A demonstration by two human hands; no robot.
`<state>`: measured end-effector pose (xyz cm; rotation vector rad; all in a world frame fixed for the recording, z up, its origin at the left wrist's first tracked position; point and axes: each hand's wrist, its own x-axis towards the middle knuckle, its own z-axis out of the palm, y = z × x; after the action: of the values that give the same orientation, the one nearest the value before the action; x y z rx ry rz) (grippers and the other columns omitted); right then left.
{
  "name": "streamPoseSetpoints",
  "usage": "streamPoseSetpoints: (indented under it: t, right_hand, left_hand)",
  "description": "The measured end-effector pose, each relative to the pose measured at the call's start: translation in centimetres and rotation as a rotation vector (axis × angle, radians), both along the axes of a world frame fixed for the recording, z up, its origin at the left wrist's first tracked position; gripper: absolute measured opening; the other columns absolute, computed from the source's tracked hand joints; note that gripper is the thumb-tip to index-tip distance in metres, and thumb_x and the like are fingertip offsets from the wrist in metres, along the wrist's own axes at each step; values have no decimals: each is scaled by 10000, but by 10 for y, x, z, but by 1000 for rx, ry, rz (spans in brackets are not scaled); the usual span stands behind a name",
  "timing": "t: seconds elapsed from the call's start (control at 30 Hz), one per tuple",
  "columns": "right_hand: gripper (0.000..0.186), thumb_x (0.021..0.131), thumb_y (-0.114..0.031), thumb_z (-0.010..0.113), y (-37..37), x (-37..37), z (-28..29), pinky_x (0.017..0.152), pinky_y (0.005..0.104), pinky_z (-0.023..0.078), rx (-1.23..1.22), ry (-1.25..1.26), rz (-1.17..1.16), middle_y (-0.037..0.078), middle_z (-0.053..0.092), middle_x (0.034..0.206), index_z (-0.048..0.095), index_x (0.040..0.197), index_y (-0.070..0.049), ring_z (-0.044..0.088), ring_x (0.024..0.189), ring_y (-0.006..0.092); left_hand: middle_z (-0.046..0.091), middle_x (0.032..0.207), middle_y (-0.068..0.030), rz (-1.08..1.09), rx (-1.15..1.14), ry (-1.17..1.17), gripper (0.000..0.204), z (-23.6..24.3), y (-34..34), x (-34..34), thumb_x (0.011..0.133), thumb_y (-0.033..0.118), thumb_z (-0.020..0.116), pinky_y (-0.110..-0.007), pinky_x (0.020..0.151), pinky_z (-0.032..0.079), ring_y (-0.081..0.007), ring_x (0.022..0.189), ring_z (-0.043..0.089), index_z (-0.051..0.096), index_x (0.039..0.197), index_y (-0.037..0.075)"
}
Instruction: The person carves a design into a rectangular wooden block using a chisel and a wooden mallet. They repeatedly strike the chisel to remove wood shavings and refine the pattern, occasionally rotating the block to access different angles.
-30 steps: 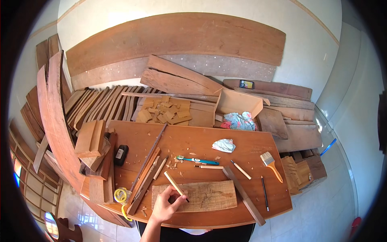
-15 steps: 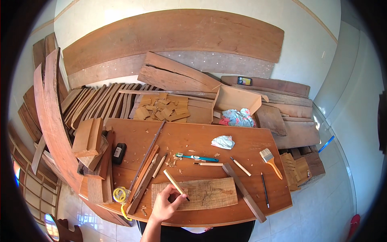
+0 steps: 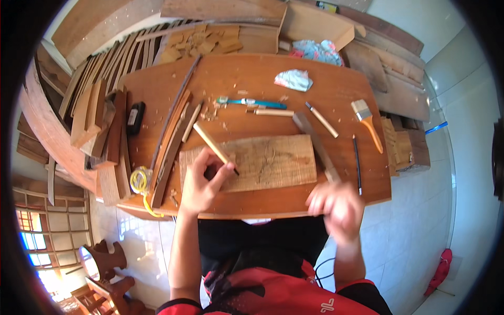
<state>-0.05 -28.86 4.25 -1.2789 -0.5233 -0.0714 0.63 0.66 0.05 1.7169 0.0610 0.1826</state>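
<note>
On the surface (image 3: 241, 72), wooden board (image 3: 278, 168): directly before you, long axis running left to right.
Your left hand (image 3: 199, 182): nearer, over the board's left part, pinching a pale-handled tool (image 3: 212, 142); its dark tip points toward you and rightward.
Your right hand (image 3: 341, 210): off the board's near right corner, fingers curled, blurred; whether it grasps anything is not discernible.

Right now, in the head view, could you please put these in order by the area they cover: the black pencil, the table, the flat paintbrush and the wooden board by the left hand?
1. Table
2. Wooden board
3. Flat paintbrush
4. Black pencil
</note>
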Motion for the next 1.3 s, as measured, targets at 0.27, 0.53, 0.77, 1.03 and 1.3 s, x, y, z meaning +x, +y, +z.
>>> streamPoseSetpoints:
  t: [0.27,0.53,0.77,1.03,1.3]
  right_hand:
    - [395,870,-230,816,-46,53,-29,782,408,537,-1077,8,-460,121,664,1061,633,1164,-41,660,859,313]
    - [311,885,-202,798,-52,72,-49,729,385,540,-1228,-79,-469,120,684,934,673,1088,-3,686,809,303]
    - [276,1044,-214,633,-61,78,-29,566,269,511,-550,493,-155,55,639,860,619,1203,12,636,701,122]
    - [400,1053,-272,545,-38,68,-32,451,246,428,-288,595,-62,99,617,844,509,1299,42,544,525,114]
    - [397,1035,-229,551,-20,66,-33,458,244,422,-309,505,4,95,627,837,515,1308,57,543,543,105]
  left_hand:
    - [744,1011,-112,-105,59,122,212,13,-1,5,1018,89,644,-264,832,519,-129,910,670,615,1182,-42]
    - [733,950,-51,-153,272,75,244,31,-11,35,1059,201,613,-255,700,491,-78,767,601,681,1125,-23]
    - [707,958,-67,-385,345,11,279,22,-14,97,1082,228,585,-308,791,511,-139,868,630,662,1177,-23]
    - [682,897,-80,-574,545,103,281,36,-26,131,1063,260,588,-351,807,476,-183,867,610,686,1058,-2]
    - [707,909,-72,-584,485,48,288,12,-22,122,1071,267,577,-339,827,491,-176,871,640,687,1056,2]
